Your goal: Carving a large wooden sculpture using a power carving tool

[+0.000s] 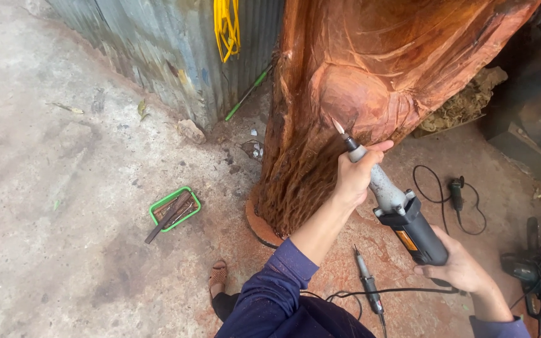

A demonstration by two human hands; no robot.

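Head view: a person holds a long grinder [402, 216] with both hands and points its thin metal tip [338, 127] at a big reddish carved log [370, 81] that stands on the floor [64, 188]. The left hand [353, 175] has its grip clamped around the grey front neck of the tool, close to the tip. The right hand [455, 266] has its grip clamped on the black back end, where the cord comes out. The tip looks like it is touching the wood or just beside it; I cannot tell which. The grinder looks hard and stiff, and maybe a bit heavy, so two hands seem a good way to hold it steady. The neck and the back end look like the safe spots to hold, since the tip looks sharp. The log looks very heavy. A second, smaller tool [368, 288] lies on the floor near the person, and a green tray [175, 209] sits well apart to the left.
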